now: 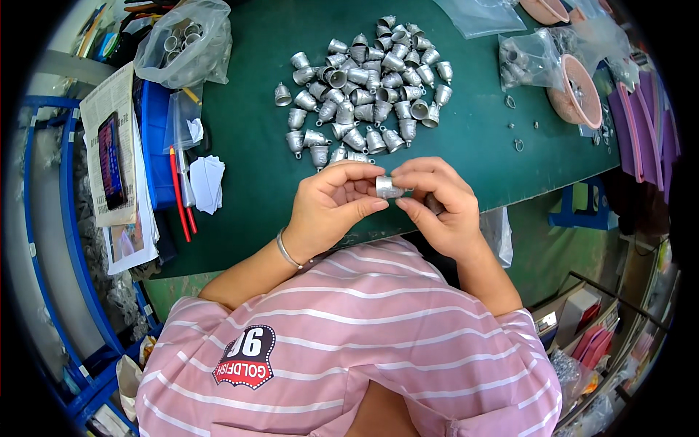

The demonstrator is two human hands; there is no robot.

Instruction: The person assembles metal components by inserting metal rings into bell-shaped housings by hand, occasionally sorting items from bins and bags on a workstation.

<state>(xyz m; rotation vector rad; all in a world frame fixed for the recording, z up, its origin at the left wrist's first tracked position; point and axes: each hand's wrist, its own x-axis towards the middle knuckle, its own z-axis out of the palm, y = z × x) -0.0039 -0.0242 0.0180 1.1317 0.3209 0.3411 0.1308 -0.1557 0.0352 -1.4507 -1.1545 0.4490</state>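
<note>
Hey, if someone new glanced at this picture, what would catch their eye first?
Probably the big cluster of silver bell-shaped pieces, spread over the middle of the green tabletop. Next, the single silver piece held between the fingertips of the left hand and right hand, just on the near side of that cluster. The pink basket toward the right also stands out.

Head-worn fisheye — close, facing down at table (477, 156)

A phone (111, 160) (dark-edged) lies on newspaper (109, 95), left of a blue bin (157, 138).
</note>
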